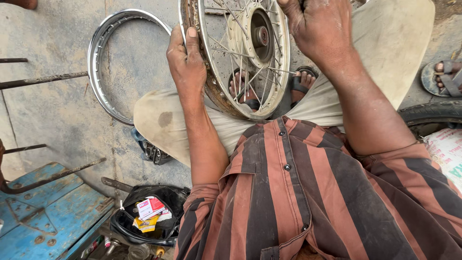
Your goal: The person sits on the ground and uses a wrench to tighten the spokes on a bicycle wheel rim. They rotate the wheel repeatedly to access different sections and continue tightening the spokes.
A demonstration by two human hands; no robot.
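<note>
Below, red-white packets [150,208] in black tub [126,226]

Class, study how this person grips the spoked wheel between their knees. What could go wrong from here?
1. The left hand wraps the rusty rim; flaking edges could cut or scrape the fingers.
2. The right hand rests on thin spokes, which might pinch or poke it.
3. The sandalled feet sit under the wheel, exposed if it slips.

Open concrete floor [53,110] lies left of the left hand [185,60], broken only by the bare chrome rim [103,62] lying flat there; rusty rods [43,79] jut in from the far left. Between the knees, the spoked wheel [240,53] fills the gap. A tyre [428,115] crowds the right
</note>
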